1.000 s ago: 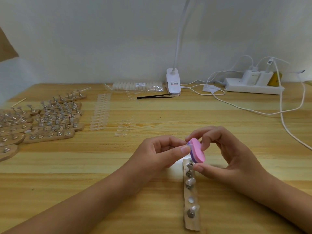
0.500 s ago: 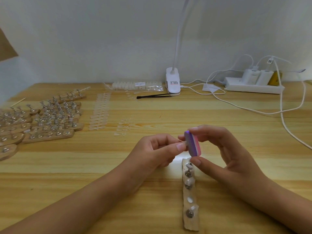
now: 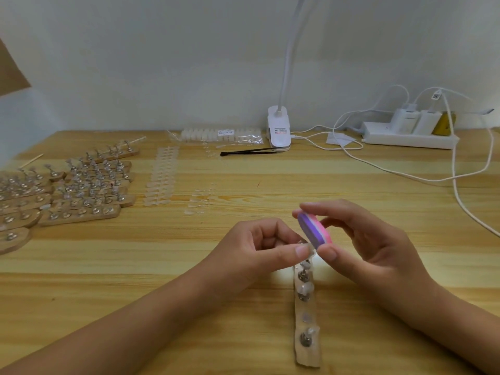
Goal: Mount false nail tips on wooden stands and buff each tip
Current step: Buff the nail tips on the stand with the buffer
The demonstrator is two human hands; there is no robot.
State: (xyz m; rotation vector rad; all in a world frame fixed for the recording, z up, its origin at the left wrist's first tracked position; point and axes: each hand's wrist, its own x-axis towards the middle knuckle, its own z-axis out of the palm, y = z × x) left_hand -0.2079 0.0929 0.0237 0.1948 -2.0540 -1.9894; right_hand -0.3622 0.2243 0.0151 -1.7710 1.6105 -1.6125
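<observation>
Wooden worktop point(image 3: 135, 266) across the whole lower view, pale wall behind. At far left, a crowd of wooden stands point(image 3: 81, 190) packed side by side, metal holders upright, many carrying clear tips. Two bare forearms reaching in from the near edge.

Left hand point(image 3: 259, 247) at centre, grip pinched thumb to forefinger on a clear nail tip point(image 3: 311, 251), other fingers curled in. Right hand point(image 3: 365, 244) just beside it, grip closed on a pink-and-purple buffer block point(image 3: 313, 230), thumb beneath, fingertips on top. Block tilted, lower end right at the pinched tip; actual contact hard to tell.

At back right, a white power strip point(image 3: 408, 135) with chargers and trailing white cables point(image 3: 405, 175). Directly below the hands, one wooden stand point(image 3: 307, 355) lying lengthwise towards the near edge, several of its holders bearing tips. At back middle, a white clip lamp point(image 3: 279, 129).

Further back, rows of loose clear tips point(image 3: 161, 180), a bagged strip of tips point(image 3: 221, 135), and black tweezers point(image 3: 249, 152) beside the lamp.
</observation>
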